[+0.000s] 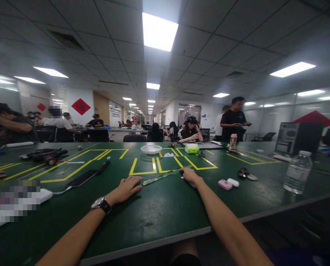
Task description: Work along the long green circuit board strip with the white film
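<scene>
Between my hands a long, thin green patterned strip [161, 177] lies slantwise on the green table. Its exact kind is too small to make out. My left hand [128, 187], with a watch on the wrist, rests palm down with the fingers stretched out, their tips beside the strip's near left end. At the far right end, my right hand [190, 175] has its fingers curled over the strip, and the fingertips are partly hidden. Something small and white shows under the right hand's fingers. Beyond the strip, yellow tape lines [142, 173] mark the tabletop.
To the right are a pink case [225, 184], a white case [233, 182], a dark key-like item [247, 174] and a water bottle [298, 173]. A phone [82, 178] with a cable lies left. Farther back stand a clear dish [151, 149] and a green-white box [191, 149]. Other people sit beyond.
</scene>
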The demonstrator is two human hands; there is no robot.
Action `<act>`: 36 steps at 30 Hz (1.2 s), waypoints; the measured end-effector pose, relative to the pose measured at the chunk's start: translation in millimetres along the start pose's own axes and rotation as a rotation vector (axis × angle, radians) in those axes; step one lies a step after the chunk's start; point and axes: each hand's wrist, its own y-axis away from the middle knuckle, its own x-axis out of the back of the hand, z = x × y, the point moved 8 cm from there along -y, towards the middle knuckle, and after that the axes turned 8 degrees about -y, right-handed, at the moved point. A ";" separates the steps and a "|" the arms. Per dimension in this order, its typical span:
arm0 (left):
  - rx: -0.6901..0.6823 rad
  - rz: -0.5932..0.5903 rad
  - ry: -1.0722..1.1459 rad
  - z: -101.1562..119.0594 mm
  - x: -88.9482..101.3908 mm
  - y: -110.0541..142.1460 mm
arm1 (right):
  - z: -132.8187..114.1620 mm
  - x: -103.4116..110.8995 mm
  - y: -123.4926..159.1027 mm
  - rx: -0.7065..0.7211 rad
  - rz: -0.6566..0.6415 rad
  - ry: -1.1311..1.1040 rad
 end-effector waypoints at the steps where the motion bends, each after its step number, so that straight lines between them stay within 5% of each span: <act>1: -0.002 0.021 -0.007 0.3 2.1 -0.9 | -12.3 -4.2 -0.8 0.055 -0.025 -0.015; 5: 0.005 0.085 -0.036 -1.5 5.7 -4.0 | -71.7 -23.1 4.5 0.280 -0.081 -0.078; 11: -0.034 0.051 -0.006 1.1 -3.5 -2.9 | -180.1 -38.9 52.7 0.865 -0.158 -0.244; 16: -0.058 -0.049 0.024 5.7 -11.7 0.8 | -218.1 -41.7 77.6 1.007 -0.191 -0.207; 18: -0.052 -0.067 0.014 5.9 -12.1 1.3 | -215.4 -34.8 74.2 0.990 -0.147 -0.156; 20: -0.039 -0.070 0.001 5.2 -11.0 1.3 | -195.2 -21.2 58.1 0.825 -0.044 -0.080; 24: -0.011 -0.072 -0.045 2.4 -9.7 0.9 | -99.5 10.8 23.6 0.113 0.133 0.084; 25: -0.002 -0.072 -0.057 1.1 -9.8 0.8 | -81.4 14.3 21.6 0.045 0.133 0.097; 29: 0.011 -0.075 -0.078 -2.8 -10.1 1.0 | -45.1 11.1 15.8 0.018 0.058 0.093; 36: 0.031 -0.086 -0.085 -5.0 -9.4 2.2 | -67.2 -1.4 5.1 0.212 0.006 -0.014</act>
